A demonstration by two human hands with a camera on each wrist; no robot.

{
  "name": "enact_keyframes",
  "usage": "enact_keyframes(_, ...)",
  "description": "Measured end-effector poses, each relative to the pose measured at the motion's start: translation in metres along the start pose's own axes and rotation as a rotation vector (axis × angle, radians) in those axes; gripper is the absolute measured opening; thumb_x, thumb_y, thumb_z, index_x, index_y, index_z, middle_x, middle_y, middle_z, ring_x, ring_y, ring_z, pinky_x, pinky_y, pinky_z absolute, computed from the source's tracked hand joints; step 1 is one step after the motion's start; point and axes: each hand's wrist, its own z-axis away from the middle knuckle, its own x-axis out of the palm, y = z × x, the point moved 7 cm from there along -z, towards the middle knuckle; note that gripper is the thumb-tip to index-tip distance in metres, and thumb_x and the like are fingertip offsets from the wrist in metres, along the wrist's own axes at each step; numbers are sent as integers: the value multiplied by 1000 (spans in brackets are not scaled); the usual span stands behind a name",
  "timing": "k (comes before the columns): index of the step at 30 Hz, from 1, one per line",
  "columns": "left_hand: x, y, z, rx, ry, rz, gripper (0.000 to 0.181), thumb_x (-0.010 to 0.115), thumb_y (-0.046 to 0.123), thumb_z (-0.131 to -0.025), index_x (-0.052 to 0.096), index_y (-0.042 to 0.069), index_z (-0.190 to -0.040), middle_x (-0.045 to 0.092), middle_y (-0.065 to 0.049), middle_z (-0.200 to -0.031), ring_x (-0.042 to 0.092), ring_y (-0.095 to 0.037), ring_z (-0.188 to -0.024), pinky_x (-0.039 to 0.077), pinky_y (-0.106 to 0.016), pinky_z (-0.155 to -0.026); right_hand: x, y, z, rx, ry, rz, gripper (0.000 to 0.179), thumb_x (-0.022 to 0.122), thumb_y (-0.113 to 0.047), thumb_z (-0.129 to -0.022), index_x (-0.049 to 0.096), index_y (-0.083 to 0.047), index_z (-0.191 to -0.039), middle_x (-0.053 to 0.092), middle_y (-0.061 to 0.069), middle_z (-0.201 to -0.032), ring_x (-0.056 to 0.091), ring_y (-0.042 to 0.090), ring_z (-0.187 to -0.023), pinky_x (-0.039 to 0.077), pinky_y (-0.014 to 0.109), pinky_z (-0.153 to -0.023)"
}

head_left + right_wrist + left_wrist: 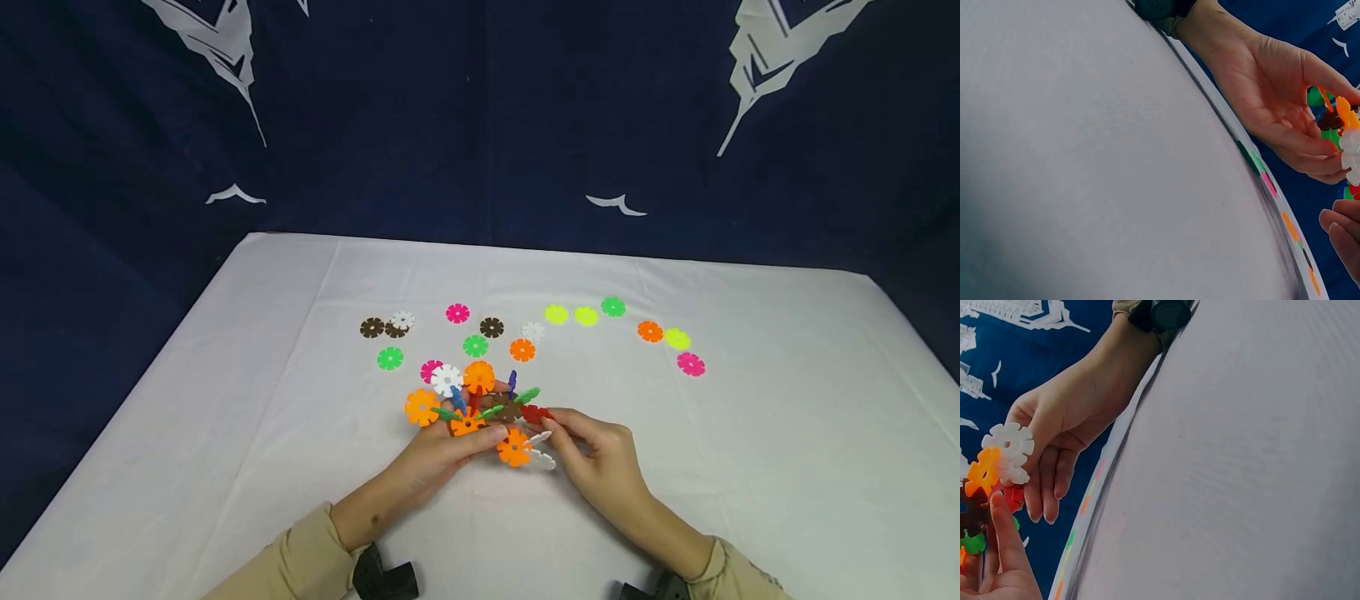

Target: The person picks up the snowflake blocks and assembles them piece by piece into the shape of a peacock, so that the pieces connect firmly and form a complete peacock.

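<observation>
A loose cluster of interlocked plastic snowflake discs (pixel 468 423) in orange, white, green, brown, blue and purple is held in my left hand (pixel 437 454). The left thumb lies across its near side. At the cluster's right edge, my right hand (pixel 609 462) pinches a red snowflake disc (pixel 536 413) between thumb and index finger. Two white discs (pixel 542 457) stick out just below it, beside an orange disc (pixel 514 447). In the left wrist view, a white disc (pixel 1009 447) partly hides the right fingertips. The right wrist view cuts off much of the cluster.
Loose snowflake discs lie flat across the white table (pixel 750 467) beyond the hands. Brown discs (pixel 372 327) and a green one (pixel 390 358) are at left, yellow ones (pixel 587 316) towards the middle, a pink one (pixel 691 364) at right. A dark blue curtain (pixel 480 125) hangs behind.
</observation>
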Motion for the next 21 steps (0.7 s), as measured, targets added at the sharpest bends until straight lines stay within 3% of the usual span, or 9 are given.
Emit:
enact_keyframes(6, 0, 1, 1, 34, 1, 25, 55, 67, 13, -88, 42, 0, -135, 52, -12, -129, 51, -24, -114, 40, -37, -98, 2, -4, 0, -43, -17, 10, 24, 70, 13, -72, 70, 1, -93, 69, 9, -83, 67, 16, -71, 53, 19, -62)
enact_keyframes(8, -1, 0, 2, 30, 31, 63, 52, 67, 12, -87, 45, -4, -131, 56, -12, -124, 53, -23, -110, 41, -36, -97, 1, -5, 0, -52, -14, 15, 20, 69, 11, -75, 70, 1, -92, 69, 9, -82, 67, 16, -71, 53, 20, -62)
enact_keyframes(11, -1, 1, 3, 53, 24, 136, 48, 62, 9, -88, 44, -6, -130, 56, -12, -123, 55, -22, -108, 41, -37, -97, 1, -5, -1, -39, -23, -6, 16, 67, 9, -77, 70, 1, -91, 69, 10, -80, 66, 13, -69, 53, 19, -60)
enact_keyframes(13, 2, 3, 3, 79, -26, 174, 47, 58, 9, -89, 43, -7, -131, 55, -13, -124, 55, -22, -109, 41, -38, -97, -1, -3, -2, -16, -33, -35, 18, 66, 12, -76, 69, 2, -90, 69, 10, -79, 66, 11, -68, 53, 19, -59)
enact_keyframes(18, 10, 12, 4, 166, -251, 151, 58, 54, 20, -94, 30, -6, -140, 43, -15, -137, 48, -27, -117, 38, -45, -97, -7, 5, -4, 78, -58, -155, 26, 63, 24, -71, 68, 5, -89, 69, 12, -80, 65, 6, -72, 53, 17, -61)
enact_keyframes(21, 12, 15, 5, 199, -308, 94, 69, 58, 31, -93, 26, -7, -141, 39, -16, -140, 48, -28, -118, 40, -47, -96, -9, 7, -4, 110, -84, -225, 26, 61, 25, -72, 67, 8, -90, 69, 13, -79, 65, 5, -73, 53, 18, -60)
